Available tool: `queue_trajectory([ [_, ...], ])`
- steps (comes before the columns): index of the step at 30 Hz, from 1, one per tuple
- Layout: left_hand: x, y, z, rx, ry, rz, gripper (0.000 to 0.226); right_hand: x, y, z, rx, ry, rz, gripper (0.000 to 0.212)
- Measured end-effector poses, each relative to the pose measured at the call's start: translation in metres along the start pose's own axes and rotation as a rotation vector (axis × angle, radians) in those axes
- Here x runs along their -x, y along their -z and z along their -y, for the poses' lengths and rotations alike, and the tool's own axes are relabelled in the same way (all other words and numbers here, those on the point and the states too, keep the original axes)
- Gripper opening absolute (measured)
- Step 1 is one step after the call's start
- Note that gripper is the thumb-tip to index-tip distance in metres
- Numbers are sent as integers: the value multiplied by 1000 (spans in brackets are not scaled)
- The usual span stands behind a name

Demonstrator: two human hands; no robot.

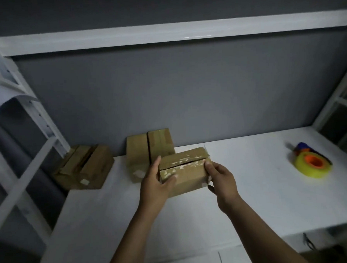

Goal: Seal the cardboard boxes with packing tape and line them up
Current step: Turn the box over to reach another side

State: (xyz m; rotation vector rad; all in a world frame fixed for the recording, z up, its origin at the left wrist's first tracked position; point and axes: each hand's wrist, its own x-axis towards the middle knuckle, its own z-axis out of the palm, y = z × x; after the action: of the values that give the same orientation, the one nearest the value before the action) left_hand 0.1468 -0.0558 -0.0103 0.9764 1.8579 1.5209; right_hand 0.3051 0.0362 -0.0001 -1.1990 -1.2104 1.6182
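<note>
We grip the cardboard box (187, 171) at both ends, left hand (157, 182) and right hand (221, 177) curled round it; seemingly light, stiff-walled.

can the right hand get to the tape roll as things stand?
Probably yes, once it lets go. The right hand grips the right end of the cardboard box. The tape roll lies to its right on the white table, with only bare tabletop between.
</note>
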Motion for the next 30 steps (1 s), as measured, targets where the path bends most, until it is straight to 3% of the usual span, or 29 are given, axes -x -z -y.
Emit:
queue_trajectory([
  [3,17,-61,-4,-4,12,51,75,6,66,2,10,5,-25,16],
  [11,23,-202,-15,-84,77,232,71,-17,200,4,59,-34,-138,20],
  [18,-41,-310,-11,-123,23,304,55,-91,279,7,145,22,-215,13],
  [30,-157,-458,-31,-189,14,348,48,-247,380,31,413,-41,-306,33],
])
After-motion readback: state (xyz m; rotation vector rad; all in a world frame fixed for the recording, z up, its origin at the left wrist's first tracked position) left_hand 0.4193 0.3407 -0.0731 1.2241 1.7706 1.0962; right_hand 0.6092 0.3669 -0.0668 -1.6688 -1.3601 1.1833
